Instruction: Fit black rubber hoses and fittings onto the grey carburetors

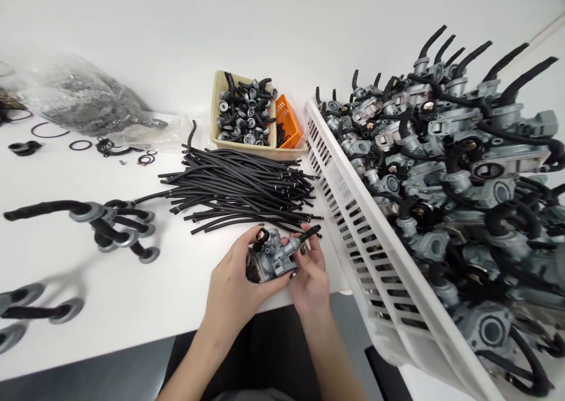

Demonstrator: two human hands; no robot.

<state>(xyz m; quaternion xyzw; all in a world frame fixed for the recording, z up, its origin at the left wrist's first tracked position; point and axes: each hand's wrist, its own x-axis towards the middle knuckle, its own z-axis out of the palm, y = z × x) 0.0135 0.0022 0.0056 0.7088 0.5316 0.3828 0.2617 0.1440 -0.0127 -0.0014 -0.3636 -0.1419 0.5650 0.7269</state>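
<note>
Between my two hands, just over the table's front edge, is a grey metal carburetor (276, 258) with a short black rubber tube sticking out at its upper right. My left hand (236, 277) is wrapped around its left side, thumb along the near face. From the right, my right hand (311, 274) grips the end with the black tube, fingers curled around it. Just beyond the hands lies a pile of thin black rubber hoses (242, 180). Part of the carburetor is hidden behind my fingers.
To the right stands a white slotted crate (375, 259) heaped with carburetors (436, 177). A cream bin (215, 109) of capped tubes and an orange basket (289, 115) sit at the back. Black tubes with grey caps (110, 221), rubber rings (80, 145) and a plastic bag (88, 98) lie left.
</note>
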